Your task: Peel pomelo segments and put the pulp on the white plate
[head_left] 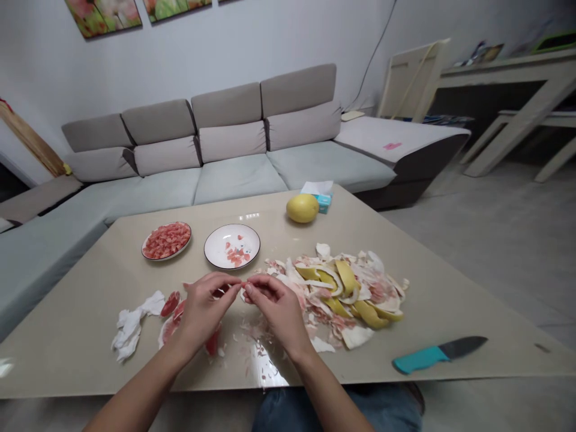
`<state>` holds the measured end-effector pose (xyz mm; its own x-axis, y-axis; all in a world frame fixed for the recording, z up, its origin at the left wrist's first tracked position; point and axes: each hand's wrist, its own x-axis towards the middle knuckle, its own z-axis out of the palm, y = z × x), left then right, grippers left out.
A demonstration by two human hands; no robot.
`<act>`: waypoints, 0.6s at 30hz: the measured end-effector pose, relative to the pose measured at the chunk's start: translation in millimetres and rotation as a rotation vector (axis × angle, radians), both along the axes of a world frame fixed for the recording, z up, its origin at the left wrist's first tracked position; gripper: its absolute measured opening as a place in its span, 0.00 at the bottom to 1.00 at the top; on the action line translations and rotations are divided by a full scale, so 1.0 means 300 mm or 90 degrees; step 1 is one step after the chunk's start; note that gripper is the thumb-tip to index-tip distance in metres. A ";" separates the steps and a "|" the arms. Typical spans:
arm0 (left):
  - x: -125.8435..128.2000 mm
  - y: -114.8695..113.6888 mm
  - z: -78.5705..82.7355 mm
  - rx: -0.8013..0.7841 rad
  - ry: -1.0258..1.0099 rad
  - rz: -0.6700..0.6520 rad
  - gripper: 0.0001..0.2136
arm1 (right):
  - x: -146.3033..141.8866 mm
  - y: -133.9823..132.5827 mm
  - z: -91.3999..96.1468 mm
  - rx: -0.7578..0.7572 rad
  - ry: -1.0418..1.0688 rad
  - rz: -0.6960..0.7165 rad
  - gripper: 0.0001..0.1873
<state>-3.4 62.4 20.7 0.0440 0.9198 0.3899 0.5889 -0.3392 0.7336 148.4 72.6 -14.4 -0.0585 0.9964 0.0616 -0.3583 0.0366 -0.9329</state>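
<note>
Fingertip to fingertip, my left hand (203, 307) and my right hand (279, 309) pinch a small reddish piece of pomelo flesh (243, 285) above the table. Red pomelo segments (170, 304) lie beside and partly under my left hand, which hides some of them. Just beyond the hands, a white plate (213, 255) with a dark rim carries several bits of red flesh (237, 257). A heap of yellow rind (345, 277), white pith and membrane spreads to the right of my right hand. Small scraps are scattered on the tabletop between my forearms.
A second plate (167, 258), heaped with red flesh, stands at the back left. A whole yellow pomelo (302, 208) sits by a tissue box (324, 203). Crumpled tissue (130, 329) lies left. A turquoise-handled knife (423, 359) lies near the right front edge. Beyond the table (450, 306) is a sofa (243, 171).
</note>
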 end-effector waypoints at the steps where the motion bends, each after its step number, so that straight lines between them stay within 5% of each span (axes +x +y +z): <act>1: 0.001 -0.001 0.001 0.002 -0.001 0.003 0.05 | 0.000 -0.002 0.001 0.008 -0.004 -0.006 0.12; 14: 0.007 -0.010 0.024 0.051 0.059 -0.040 0.07 | 0.005 -0.019 0.018 0.143 -0.143 -0.029 0.05; 18: 0.015 -0.016 0.018 0.072 0.029 -0.016 0.06 | -0.008 -0.026 0.016 0.103 -0.124 -0.024 0.07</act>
<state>0.9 57.6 25.9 0.0858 0.8682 0.4887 0.6108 -0.4334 0.6627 146.1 64.9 -9.5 -0.0485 0.9760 0.2122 -0.1673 0.2015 -0.9651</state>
